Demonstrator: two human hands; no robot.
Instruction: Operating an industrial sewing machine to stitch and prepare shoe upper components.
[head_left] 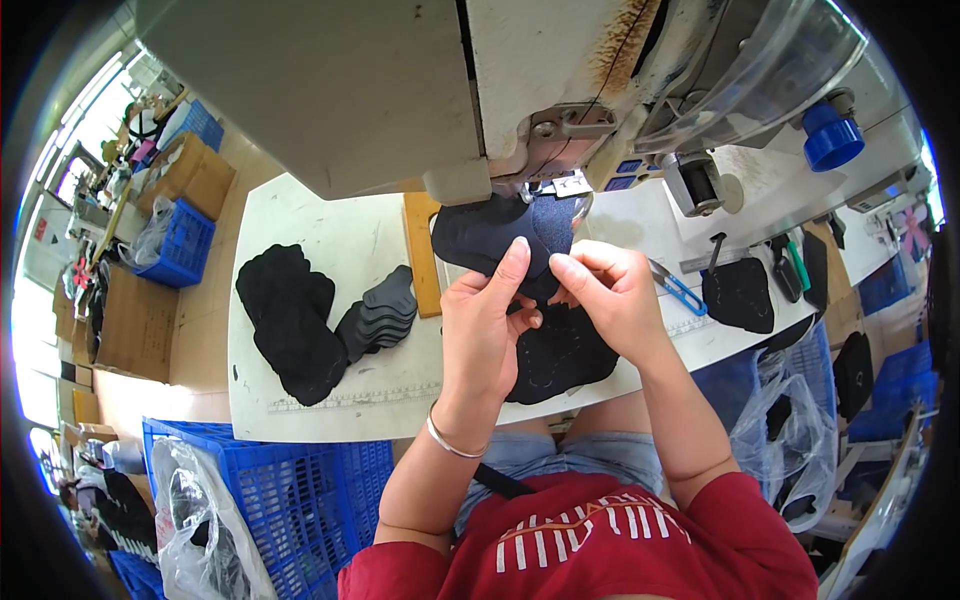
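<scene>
The sewing machine (pixel 330 90) bars the way over the far side of the table (pixel 365 235). Between the black fabric stack (pixel 288 325) and yellow strip (pixel 422 260) runs a bare lane, its near end blocked by grey pads (pixel 385 312). Blue-handled scissors (pixel 684 293) obstruct the right hand's (pixel 612 295) right side.

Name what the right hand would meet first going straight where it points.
The dark navy, curved fabric piece the right hand holds; beyond it, probably the left hand, though depth is unclear.
</scene>
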